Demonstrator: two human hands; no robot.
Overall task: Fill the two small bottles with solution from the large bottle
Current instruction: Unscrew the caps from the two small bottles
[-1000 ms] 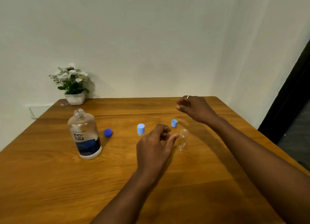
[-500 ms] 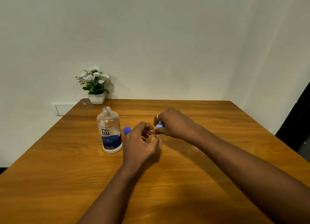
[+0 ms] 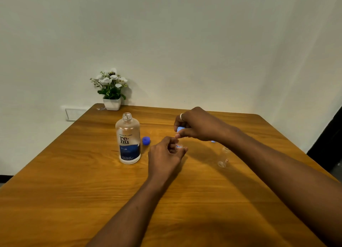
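The large clear bottle [image 3: 128,139] with a blue label stands uncapped on the wooden table [image 3: 74,172], its dark blue cap [image 3: 146,141] lying just right of it. My left hand [image 3: 166,156] grips one small clear bottle [image 3: 178,146] upright. My right hand [image 3: 196,125] pinches that bottle's light blue cap [image 3: 179,129] directly above it. The second small bottle [image 3: 224,157] stands uncapped to the right, partly behind my right forearm. Its light blue cap [image 3: 213,141] peeks out under my right wrist.
A white pot of artificial flowers [image 3: 111,88] sits at the table's far left corner against the wall. A wall socket [image 3: 73,114] is left of the table. A dark doorway [image 3: 329,145] lies at the right edge.
The camera has pulled back and tilted up. My left hand has taken hold of the capped small bottle, and my right hand came left from the far side to pinch its cap.
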